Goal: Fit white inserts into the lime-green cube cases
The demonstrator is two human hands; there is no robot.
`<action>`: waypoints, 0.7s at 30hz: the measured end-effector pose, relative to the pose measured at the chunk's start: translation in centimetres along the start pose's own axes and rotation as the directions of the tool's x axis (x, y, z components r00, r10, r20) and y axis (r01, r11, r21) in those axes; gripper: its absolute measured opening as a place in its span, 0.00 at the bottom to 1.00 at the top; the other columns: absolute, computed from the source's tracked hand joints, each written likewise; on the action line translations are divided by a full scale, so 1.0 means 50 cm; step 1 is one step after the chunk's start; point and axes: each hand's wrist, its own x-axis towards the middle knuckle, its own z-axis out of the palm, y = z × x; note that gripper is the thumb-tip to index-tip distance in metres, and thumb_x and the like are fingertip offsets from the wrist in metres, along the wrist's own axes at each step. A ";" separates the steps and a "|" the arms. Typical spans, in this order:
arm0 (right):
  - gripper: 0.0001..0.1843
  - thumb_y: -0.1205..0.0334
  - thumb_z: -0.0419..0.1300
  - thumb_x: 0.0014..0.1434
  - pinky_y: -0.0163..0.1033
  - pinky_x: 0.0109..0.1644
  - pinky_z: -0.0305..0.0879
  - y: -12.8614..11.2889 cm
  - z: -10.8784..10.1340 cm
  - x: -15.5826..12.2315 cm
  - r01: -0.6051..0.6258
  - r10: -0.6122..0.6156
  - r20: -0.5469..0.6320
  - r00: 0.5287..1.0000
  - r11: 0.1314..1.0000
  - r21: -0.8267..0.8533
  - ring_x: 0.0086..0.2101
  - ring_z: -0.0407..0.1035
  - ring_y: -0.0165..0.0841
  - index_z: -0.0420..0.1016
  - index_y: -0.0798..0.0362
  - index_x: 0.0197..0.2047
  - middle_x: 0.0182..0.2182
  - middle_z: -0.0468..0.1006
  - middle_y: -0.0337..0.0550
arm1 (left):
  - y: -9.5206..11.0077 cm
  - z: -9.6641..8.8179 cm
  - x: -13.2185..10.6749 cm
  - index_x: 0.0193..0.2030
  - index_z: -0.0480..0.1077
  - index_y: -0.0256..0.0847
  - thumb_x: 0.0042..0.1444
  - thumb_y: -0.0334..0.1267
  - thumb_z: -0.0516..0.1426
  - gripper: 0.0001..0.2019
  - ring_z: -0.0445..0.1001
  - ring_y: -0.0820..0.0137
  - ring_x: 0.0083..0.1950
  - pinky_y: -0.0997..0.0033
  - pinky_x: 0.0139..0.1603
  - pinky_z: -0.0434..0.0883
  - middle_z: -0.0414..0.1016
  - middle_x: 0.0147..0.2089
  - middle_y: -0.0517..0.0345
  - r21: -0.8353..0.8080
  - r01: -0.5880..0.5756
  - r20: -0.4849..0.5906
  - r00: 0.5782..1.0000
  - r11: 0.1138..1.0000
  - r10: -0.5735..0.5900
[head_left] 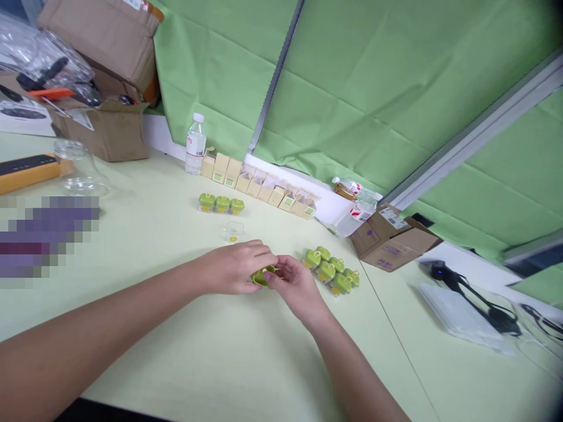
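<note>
Over the middle of the table, my left hand (237, 268) and my right hand (295, 285) meet around a small green lid (261, 276). The fingers of both are closed on it and cover part of it. Just beyond my left hand stands a small clear cup (233, 230) with a yellow-green mark and no lid. Three small clear containers with green lids (222, 204) sit in a row farther back. To the right of my right hand is a group of several more green-lidded containers (333, 270).
Small cardboard boxes (259, 186) line the back edge, beside an upright water bottle (196, 145). At right are a carton (391, 237), bottles lying down (356, 214) and black cables (484, 299). A glass jar (81, 170) and an open cardboard box (109, 129) stand at left.
</note>
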 end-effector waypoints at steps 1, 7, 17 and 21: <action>0.15 0.58 0.69 0.51 0.40 0.40 0.71 -0.002 -0.002 0.000 -0.004 0.004 0.014 1.000 1.000 0.004 0.34 0.72 0.32 0.73 0.53 0.40 0.37 0.79 0.43 | 0.001 -0.001 0.001 0.42 0.65 0.40 0.57 0.31 0.59 0.08 0.69 0.64 0.45 0.67 0.42 0.66 0.72 0.40 0.55 0.003 -0.004 0.000 1.000 1.000 0.004; 0.15 0.61 0.71 0.49 0.40 0.41 0.69 -0.010 -0.004 -0.003 -0.047 0.046 0.028 0.999 0.999 0.026 0.34 0.72 0.32 0.74 0.53 0.39 0.34 0.78 0.40 | 0.007 -0.005 0.003 0.43 0.65 0.40 0.58 0.30 0.59 0.08 0.68 0.63 0.45 0.66 0.42 0.67 0.72 0.41 0.54 0.036 -0.046 0.020 0.999 0.998 0.045; 0.16 0.60 0.71 0.50 0.42 0.47 0.69 -0.016 -0.018 -0.005 -0.183 0.154 0.146 0.977 0.961 0.208 0.38 0.72 0.33 0.76 0.53 0.41 0.36 0.78 0.41 | 0.008 -0.002 0.005 0.43 0.63 0.41 0.58 0.29 0.58 0.08 0.66 0.64 0.43 0.66 0.42 0.66 0.71 0.41 0.55 0.093 -0.064 0.023 0.998 0.994 0.063; 0.15 0.62 0.71 0.48 0.45 0.49 0.69 -0.014 -0.013 -0.005 -0.188 0.165 0.116 0.979 0.955 0.230 0.38 0.72 0.34 0.76 0.53 0.39 0.35 0.78 0.41 | 0.010 -0.002 0.006 0.42 0.63 0.41 0.58 0.29 0.58 0.09 0.66 0.65 0.42 0.66 0.41 0.66 0.70 0.40 0.55 0.093 -0.073 0.009 0.997 0.993 0.072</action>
